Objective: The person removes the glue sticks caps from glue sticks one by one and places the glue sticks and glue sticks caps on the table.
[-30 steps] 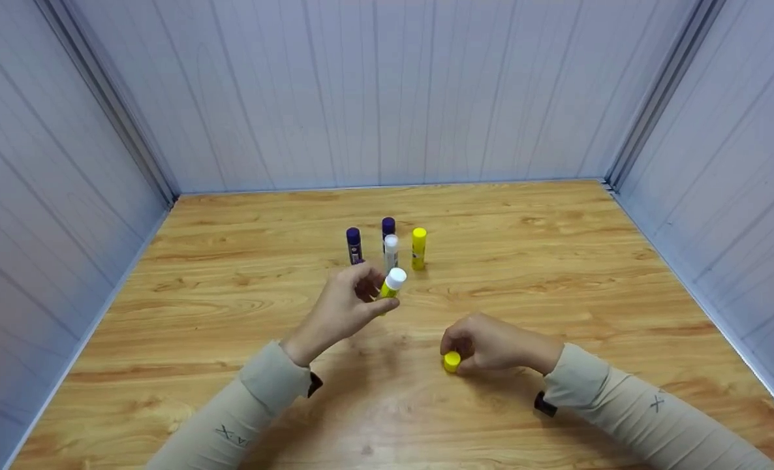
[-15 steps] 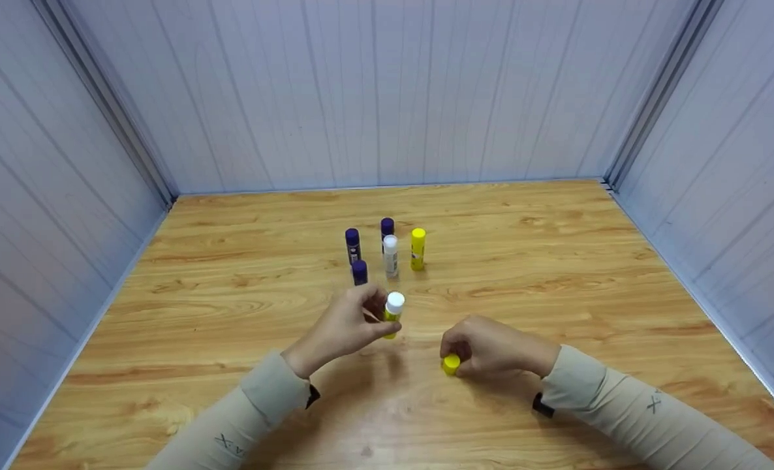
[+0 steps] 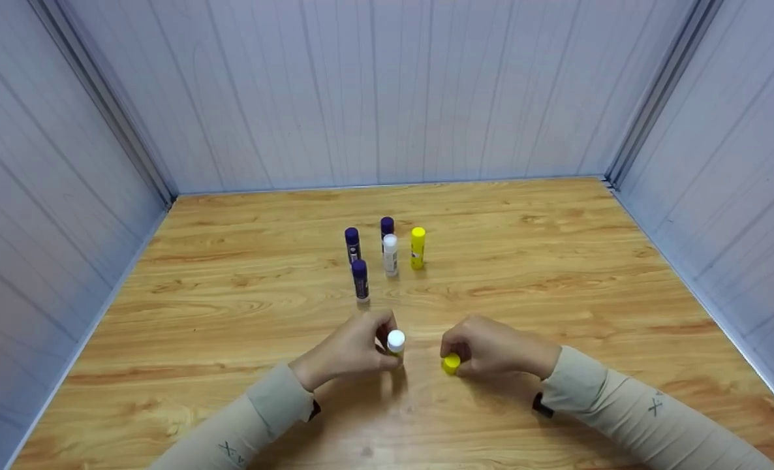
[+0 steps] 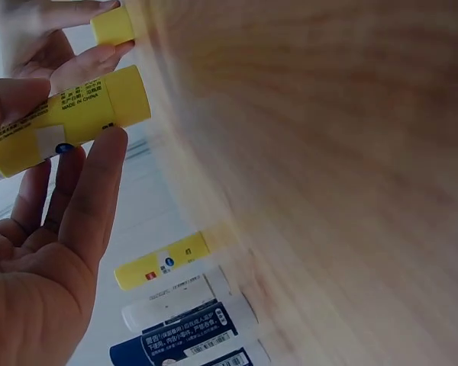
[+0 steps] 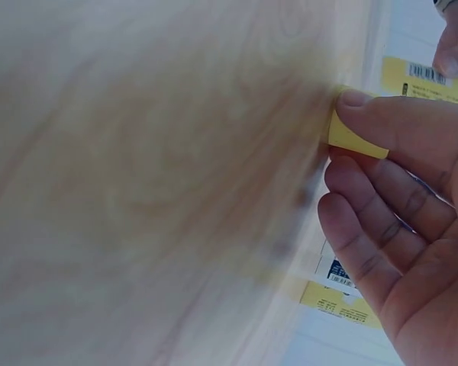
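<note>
In the head view my left hand (image 3: 351, 347) grips a yellow glue stick (image 4: 80, 114) between thumb and fingers. Its white top (image 3: 396, 340) points up, and the left wrist view shows the yellow lower end close over the table. To the right, my right hand (image 3: 501, 346) pinches a small yellow cap (image 3: 451, 363) between thumb and fingertips, low at the table surface. The same cap (image 5: 355, 137) partly hides behind the thumb in the right wrist view. A short gap separates the glue stick from the cap.
Beyond the hands, several glue sticks stand upright on the wooden table (image 3: 263, 261): dark blue ones (image 3: 361, 281), a white one (image 3: 391, 256) and a yellow one (image 3: 418, 248). Pale panels (image 3: 400, 98) wall the table at the back and both sides.
My left hand has brought the yellow glue stick back toward me and down, away from the standing group, uncovering the front dark blue one. My right hand stays in place with the cap.
</note>
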`<state>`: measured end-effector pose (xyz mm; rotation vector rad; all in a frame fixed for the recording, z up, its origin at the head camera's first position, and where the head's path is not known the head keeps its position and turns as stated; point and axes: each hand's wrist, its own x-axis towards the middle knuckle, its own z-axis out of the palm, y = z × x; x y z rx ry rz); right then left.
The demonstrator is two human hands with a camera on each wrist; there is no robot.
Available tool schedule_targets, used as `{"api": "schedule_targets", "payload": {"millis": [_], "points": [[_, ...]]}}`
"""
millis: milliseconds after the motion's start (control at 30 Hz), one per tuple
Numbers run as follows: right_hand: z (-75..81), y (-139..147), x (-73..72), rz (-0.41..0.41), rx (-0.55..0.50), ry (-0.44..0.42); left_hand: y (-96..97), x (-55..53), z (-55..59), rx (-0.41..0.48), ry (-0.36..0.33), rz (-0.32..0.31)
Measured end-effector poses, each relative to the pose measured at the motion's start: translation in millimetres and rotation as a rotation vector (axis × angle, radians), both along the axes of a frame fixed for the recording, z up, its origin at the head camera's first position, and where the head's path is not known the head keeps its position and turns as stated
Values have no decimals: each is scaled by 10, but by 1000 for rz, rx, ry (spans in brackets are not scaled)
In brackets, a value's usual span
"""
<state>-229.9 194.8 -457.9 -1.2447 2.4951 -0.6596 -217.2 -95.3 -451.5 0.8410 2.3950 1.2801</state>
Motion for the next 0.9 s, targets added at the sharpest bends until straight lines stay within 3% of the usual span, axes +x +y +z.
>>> {"api": "schedule_targets", "payload": {"millis": [167, 633, 767, 900], "points": [[-19, 11, 7, 16, 4, 60, 16, 18, -24, -26, -1, -16], [-20, 9, 6, 2, 8, 22, 17, -6, -66, -77, -29, -50], [-17, 0, 7, 1, 28, 14, 4, -12, -42, -101, -50, -52], [1, -7, 30, -7, 62, 6, -49, -47, 59, -130, -65, -59]]}}
